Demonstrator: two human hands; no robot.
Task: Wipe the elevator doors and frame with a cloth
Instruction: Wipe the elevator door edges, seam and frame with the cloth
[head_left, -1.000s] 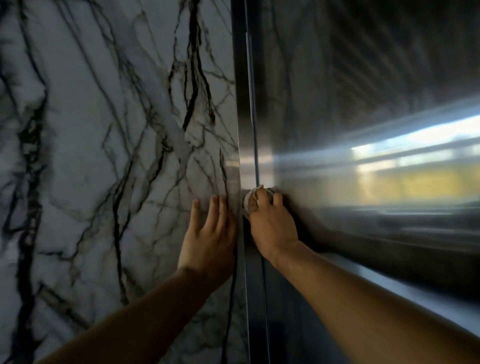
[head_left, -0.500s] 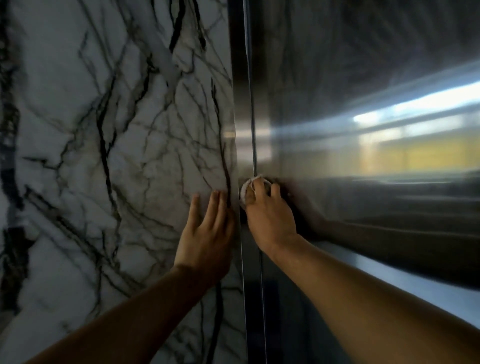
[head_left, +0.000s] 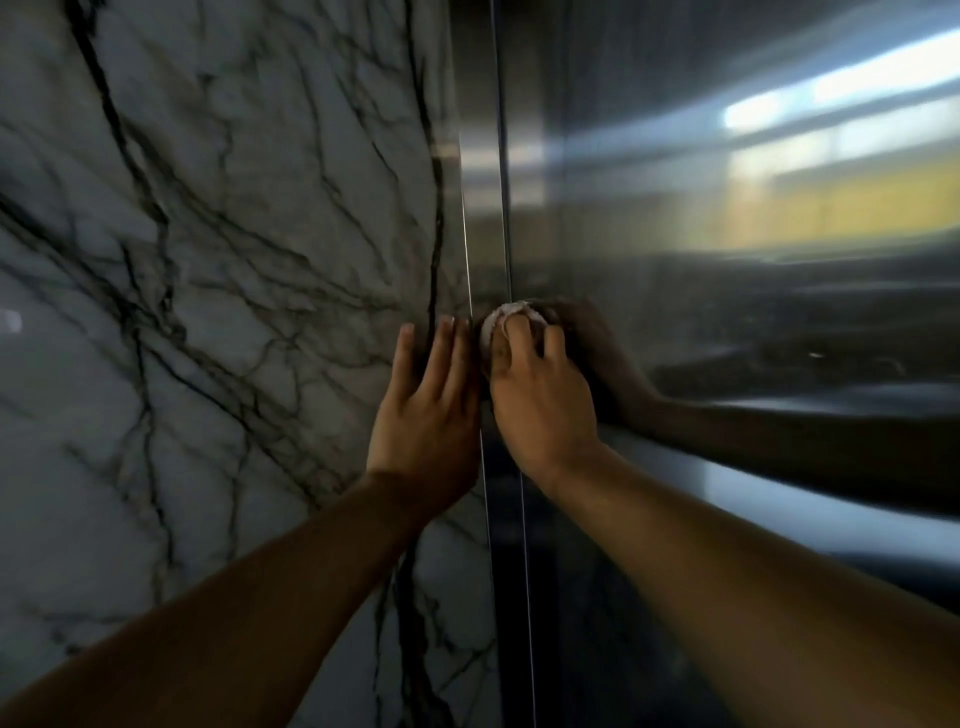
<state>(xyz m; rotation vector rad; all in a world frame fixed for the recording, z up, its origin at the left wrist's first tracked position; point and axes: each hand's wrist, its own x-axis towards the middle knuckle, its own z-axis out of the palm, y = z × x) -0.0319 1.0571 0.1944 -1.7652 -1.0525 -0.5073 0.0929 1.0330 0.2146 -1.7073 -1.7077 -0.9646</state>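
A narrow steel frame strip (head_left: 480, 156) runs top to bottom through the middle of the view. To its right lies the brushed steel elevator door (head_left: 675, 234), which mirrors my arm. My right hand (head_left: 540, 400) presses a small bunched white cloth (head_left: 498, 319) against the seam between strip and door. Only the top of the cloth shows above my fingers. My left hand (head_left: 426, 410) lies flat, fingers together, on the marble just left of the strip, almost touching my right hand.
A white marble wall (head_left: 208, 260) with dark veins fills the left half. The door reflects a bright window band and a yellow surface (head_left: 831, 202) at the upper right.
The wall pattern and reflections have slid upward in the view. Both hands kept their hold side by side at the seam, the right still on the cloth.
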